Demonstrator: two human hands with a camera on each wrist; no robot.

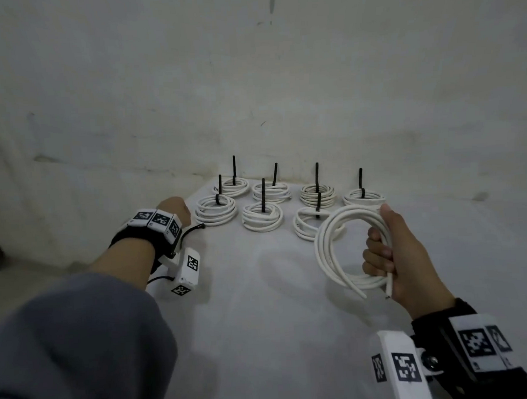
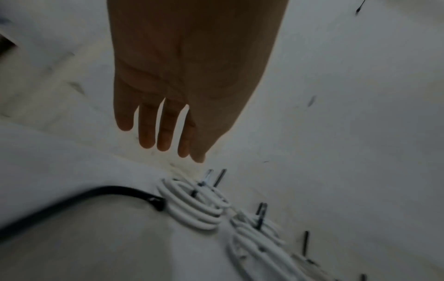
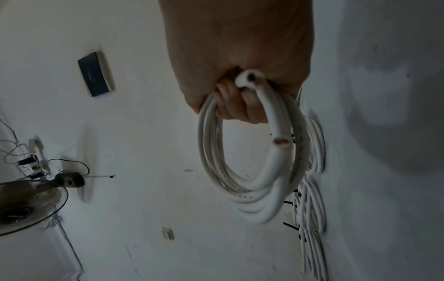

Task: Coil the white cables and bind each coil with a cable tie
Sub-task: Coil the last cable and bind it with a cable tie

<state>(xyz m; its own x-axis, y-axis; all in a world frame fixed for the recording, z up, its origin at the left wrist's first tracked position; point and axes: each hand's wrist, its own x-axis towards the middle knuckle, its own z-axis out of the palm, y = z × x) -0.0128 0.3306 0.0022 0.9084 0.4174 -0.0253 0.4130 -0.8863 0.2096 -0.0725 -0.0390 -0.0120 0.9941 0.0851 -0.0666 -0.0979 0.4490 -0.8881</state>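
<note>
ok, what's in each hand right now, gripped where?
Right hand grips the untied white coil at its side, near both cut ends. Left hand holds nothing, fingers straight.

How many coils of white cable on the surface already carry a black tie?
7 tied coils: four in the back row near the wall, three in the front row. The eighth coil, gripped by the right hand, shows no tie. None seems hidden.
</note>
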